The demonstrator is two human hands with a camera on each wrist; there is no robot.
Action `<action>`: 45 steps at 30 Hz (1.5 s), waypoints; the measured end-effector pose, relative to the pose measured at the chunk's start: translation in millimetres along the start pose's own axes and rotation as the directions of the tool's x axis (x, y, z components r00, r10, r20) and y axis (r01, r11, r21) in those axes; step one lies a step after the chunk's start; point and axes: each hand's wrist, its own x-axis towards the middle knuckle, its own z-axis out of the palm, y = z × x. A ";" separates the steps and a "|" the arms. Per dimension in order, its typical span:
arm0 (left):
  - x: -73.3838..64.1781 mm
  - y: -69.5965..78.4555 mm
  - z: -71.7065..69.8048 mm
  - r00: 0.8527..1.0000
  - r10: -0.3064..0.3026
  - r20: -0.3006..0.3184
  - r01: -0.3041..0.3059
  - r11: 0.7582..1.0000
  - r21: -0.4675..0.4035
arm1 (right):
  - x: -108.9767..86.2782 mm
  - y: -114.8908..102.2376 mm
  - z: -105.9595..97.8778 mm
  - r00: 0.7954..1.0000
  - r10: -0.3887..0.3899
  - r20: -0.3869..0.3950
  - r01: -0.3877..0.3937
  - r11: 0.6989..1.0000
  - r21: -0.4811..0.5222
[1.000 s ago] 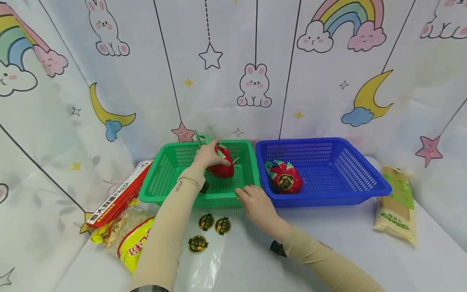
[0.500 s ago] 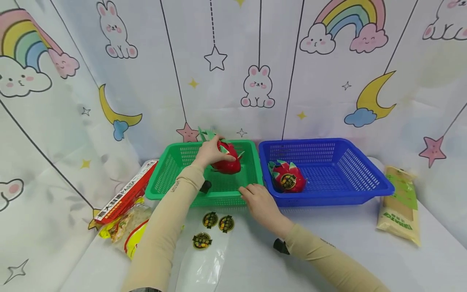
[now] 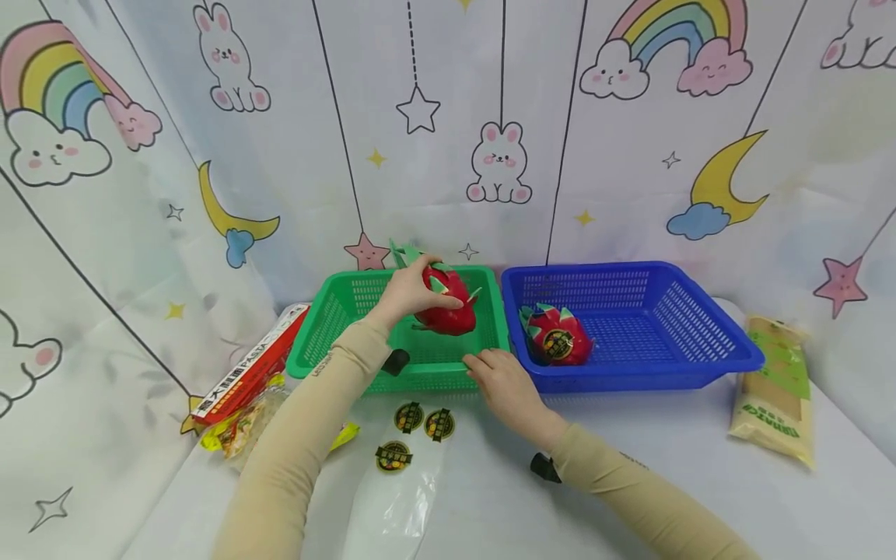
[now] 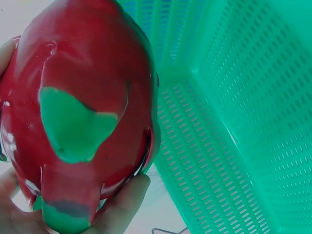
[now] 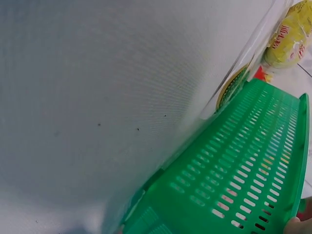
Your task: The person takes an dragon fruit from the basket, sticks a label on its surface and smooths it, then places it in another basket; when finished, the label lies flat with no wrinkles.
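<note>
My left hand [image 3: 409,295] grips a red dragon fruit [image 3: 448,315] with green-tipped scales, thumb on one side and fingers on the other. It is held over the green basket [image 3: 323,327], overlapping the basket's right half in the head view. Close up in the left wrist view, the glossy dragon fruit [image 4: 97,58] fills the left side. My right hand [image 3: 504,385] holds the front rim of the green basket near its right corner, fingers bent over the edge. In the blue basket [image 3: 630,327] to the right lies another dragon fruit [image 3: 560,338] bearing a round black-and-gold sticker.
Round black-and-gold stickers [image 3: 393,456] lie on a clear plastic sheet [image 3: 392,513] in front of the green basket. At left are a red pasta box [image 3: 255,369] and a yellow food bag [image 3: 245,428], partly behind my left arm. A beige-green packet [image 3: 775,389] lies at far right.
My left hand has raised the dragon fruit slightly and carried it rightward within the green basket's area. My right hand stays at the basket's front rim. The head view has shifted slightly.
</note>
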 end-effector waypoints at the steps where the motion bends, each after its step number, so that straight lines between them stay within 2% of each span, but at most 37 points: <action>1: -2.0 1.0 -0.3 1.000 0.001 0.005 -0.001 1.000 0.002 | 0.1 0.1 -0.1 1.000 -0.002 -0.002 0.002 1.000 0.002; 9: -17.5 8.8 -2.9 1.000 0.002 0.018 -0.002 1.000 -0.007 | 0.0 1.4 -1.5 1.000 0.013 0.019 -0.014 1.000 0.023; 20: -37.0 15.8 -7.4 0.999 0.035 0.039 -0.035 0.999 0.013 | 2.9 4.3 -4.2 0.998 0.020 0.057 -0.025 0.996 0.089; 28: -58.7 17.4 -9.0 0.996 0.065 0.066 -0.065 0.998 -0.007 | 4.5 3.1 -12.3 0.989 0.072 0.130 -0.088 0.989 0.118; 34: -71.1 15.1 -5.8 0.993 0.094 0.077 -0.093 0.996 -0.016 | 2.8 6.0 -14.3 0.986 0.068 0.153 -0.085 0.990 0.112; 40: -82.7 13.9 1.4 0.989 0.123 0.078 -0.122 0.992 -0.016 | -2.1 5.1 -23.4 0.978 0.112 0.174 -0.145 0.971 0.188; 45: -90.5 17.3 5.4 0.986 0.149 0.080 -0.149 0.989 -0.006 | -5.4 8.9 -41.0 0.963 0.144 0.230 -0.200 0.950 0.241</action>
